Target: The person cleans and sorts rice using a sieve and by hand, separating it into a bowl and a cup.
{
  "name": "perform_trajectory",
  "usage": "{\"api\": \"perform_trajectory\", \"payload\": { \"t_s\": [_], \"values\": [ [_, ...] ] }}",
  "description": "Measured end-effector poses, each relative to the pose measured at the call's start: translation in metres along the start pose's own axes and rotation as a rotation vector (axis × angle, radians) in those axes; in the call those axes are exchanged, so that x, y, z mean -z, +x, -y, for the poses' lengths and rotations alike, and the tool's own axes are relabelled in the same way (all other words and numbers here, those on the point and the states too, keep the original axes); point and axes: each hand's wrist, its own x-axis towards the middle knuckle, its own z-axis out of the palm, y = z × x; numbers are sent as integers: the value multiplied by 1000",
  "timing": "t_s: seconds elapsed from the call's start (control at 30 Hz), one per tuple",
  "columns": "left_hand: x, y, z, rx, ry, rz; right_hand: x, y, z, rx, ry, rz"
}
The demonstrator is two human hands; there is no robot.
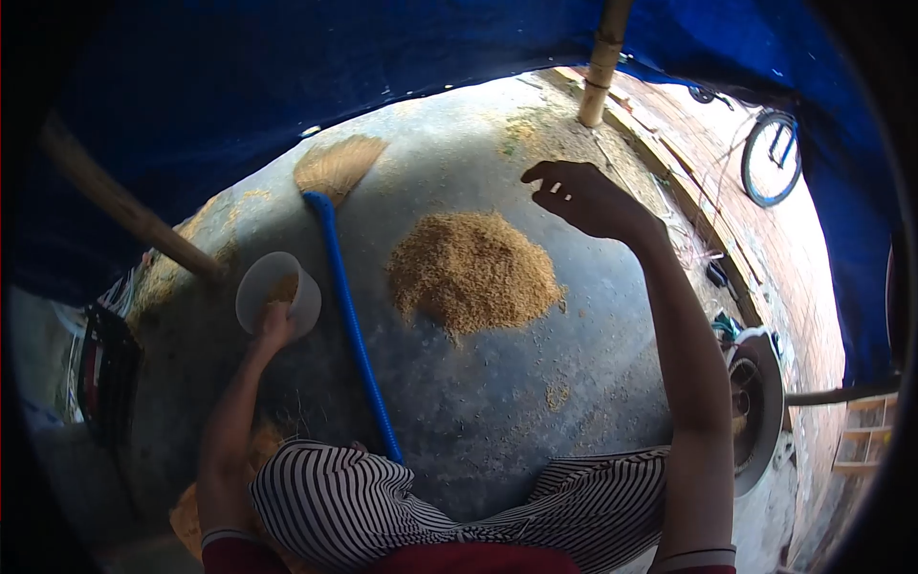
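A loose heap of golden-brown grain [478,271], which looks like unhusked rice, lies on the grey concrete floor in front of me. To its left, my left hand [276,323] grips the near rim of a translucent white plastic tub [251,292]. Something brownish shows inside the tub, partly hidden by my fingers. Up and to the right of the heap, my right hand [583,199] is raised in the air. Its fingers are bent and apart, with light showing between them, and I see nothing held there.
A broom [339,167] with a blue handle lies between tub and heap. Bamboo poles [601,67] and blue tarpaulin [382,48] frame the space. On the right are a round metal fan-like object [755,402] and a bicycle wheel [773,160]. A dark crate [100,368] stands at left.
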Motion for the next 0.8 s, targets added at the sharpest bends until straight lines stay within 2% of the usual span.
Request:
{"api": "perform_trajectory", "payload": {
  "t_s": [0.07,0.17,0.3,0.37,0.4,0.47,0.57,0.67,0.73,0.8],
  "values": [
    [39,-8,-29,-113,-5,-128,-1,0,-2,-21,3,-14],
    [77,-5,-71,-256,-62,-144,-6,3,-10,-8,-93,45],
    [92,-1,-128,-466,-46,-207,-11,2,-20,50,-153,46],
    [84,-1,-159,-504,29,-174,-4,-5,-15,56,-156,74],
    [73,3,-169,-529,60,-131,0,-8,-10,-11,-165,128],
    [49,15,-176,-566,136,-43,-15,3,-31,65,-206,100],
    [2,37,-166,-645,369,8,-18,-2,-31,-39,-226,110],
    [-7,33,-168,-725,310,25,-21,-5,-36,-91,-239,115],
    [-10,37,-161,-600,138,76,-22,-9,-41,-81,-256,129],
    [0,35,-163,-554,166,18,-23,-14,-45,-46,-218,99]
  ]
}}
